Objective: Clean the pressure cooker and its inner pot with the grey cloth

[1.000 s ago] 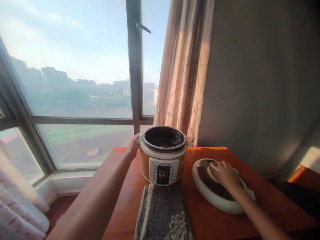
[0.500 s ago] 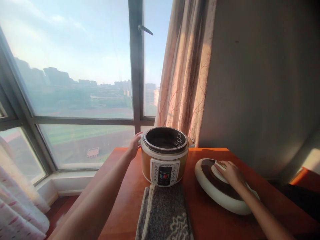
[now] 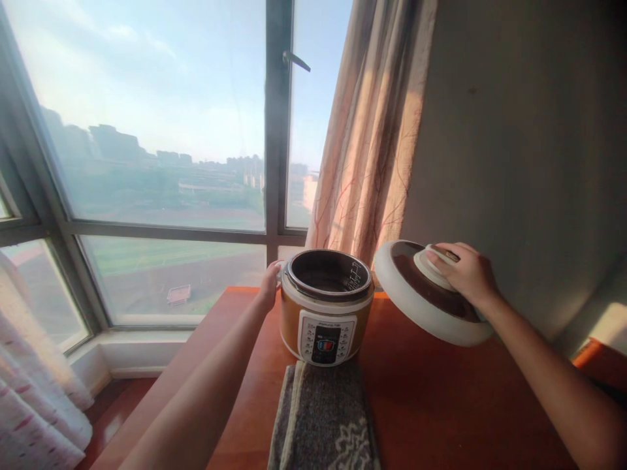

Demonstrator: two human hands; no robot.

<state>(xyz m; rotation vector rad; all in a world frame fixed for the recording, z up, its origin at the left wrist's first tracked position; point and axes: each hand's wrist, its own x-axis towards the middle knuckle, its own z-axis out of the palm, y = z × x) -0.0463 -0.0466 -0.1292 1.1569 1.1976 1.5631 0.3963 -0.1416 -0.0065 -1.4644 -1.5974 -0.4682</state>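
A white and gold electric pressure cooker (image 3: 289, 320) stands on the table with its top uncovered, and its dark inner pot (image 3: 323, 271) shows marks on the inside wall. My left hand (image 3: 271, 285) is closed on the handle at the cooker's left side, the fingertips partly hidden behind it. To the right, the round white and brown lid (image 3: 421, 307) hangs tilted above the table, its left edge close to the cooker's rim. My right hand (image 3: 467, 271) grips the lid by its knob (image 3: 434, 264).
A folded grey towel (image 3: 318, 418) with a pale pattern lies in front of the cooker on the reddish-brown table (image 3: 431, 405). Behind are a window (image 3: 171, 281) and a long curtain (image 3: 372, 163). A grey wall (image 3: 509, 163) stands at the right.
My right hand has raised the lid off the table, upward and slightly toward the cooker. My left hand stays at the cooker's handle, its fingers now more closed. The view has shifted slightly.
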